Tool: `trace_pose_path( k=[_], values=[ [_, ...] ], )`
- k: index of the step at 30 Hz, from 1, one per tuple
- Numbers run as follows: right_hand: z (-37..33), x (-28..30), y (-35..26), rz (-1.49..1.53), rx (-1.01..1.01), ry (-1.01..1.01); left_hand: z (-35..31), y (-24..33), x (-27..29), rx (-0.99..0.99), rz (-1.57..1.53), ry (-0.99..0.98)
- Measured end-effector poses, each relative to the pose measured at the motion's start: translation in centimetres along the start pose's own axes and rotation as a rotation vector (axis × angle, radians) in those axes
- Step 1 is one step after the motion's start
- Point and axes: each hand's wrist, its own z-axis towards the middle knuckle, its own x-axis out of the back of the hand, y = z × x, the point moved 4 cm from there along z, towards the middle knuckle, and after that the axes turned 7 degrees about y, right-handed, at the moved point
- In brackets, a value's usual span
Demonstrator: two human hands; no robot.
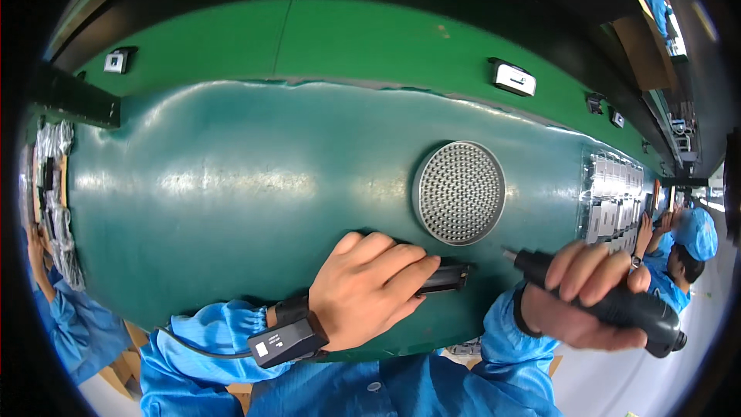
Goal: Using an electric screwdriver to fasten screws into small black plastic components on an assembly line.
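My left hand (pixel 372 287) is closed over a black, oblong plastic part (pixel 448 278) on the green mat near its front edge. Most of that part is hidden under the fingers; only its right end shows. In my right hand (pixel 587 293) is a black electric screwdriver (pixel 633 310), its fingers wrapped round the body. The bit points left and stands apart from the black part. Just beyond both hands sits a round, grey-rimmed dish (pixel 461 194) with a dense pattern of small studs or holes.
Along the far side runs a bright green strip (pixel 347 38) bearing a white-and-black device (pixel 512 78) and a smaller one (pixel 117 61). Clear trays of grey parts (pixel 612 197) stand at the right. Bagged items (pixel 60 205) lie at the left. Co-workers in blue (pixel 679 255) sit on both sides.
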Motion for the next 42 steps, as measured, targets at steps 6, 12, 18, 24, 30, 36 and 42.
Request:
trace_pose_path(
  k=[6, 12, 18, 24, 30, 36, 42],
  values=[
    [-4.3, -5.1, 1.3, 0.071, -0.087, -0.179, -0.1, -0.4, -0.1, 0.009, -0.046, -0.012],
    [-4.7, -5.6, 1.0, 0.104, -0.235, -0.304, -0.3, -0.4, -0.2, 0.016, -0.064, -0.019],
    [-5.4, -5.0, 1.9, -0.012, -0.115, -0.256, -0.1, -0.2, -0.4, 0.013, -0.068, -0.025],
    [-5.6, -5.0, 2.3, 0.001, -0.138, -0.298, -0.1, -0.2, -0.5, 0.007, -0.07, -0.009],
    [-4.9, -6.4, 2.2, 0.033, -0.171, -0.463, -0.2, -0.4, -0.5, 0.002, -0.04, 0.015],
    [-5.9, -5.9, 1.9, 0.039, -0.097, -0.496, 0.0, -0.1, -0.1, -0.04, -0.025, -0.032],
    [-1.9, -1.6, 0.7, 0.185, -0.242, -0.144, 0.0, -0.1, -0.2, -0.057, 0.018, -0.04]
  ],
)
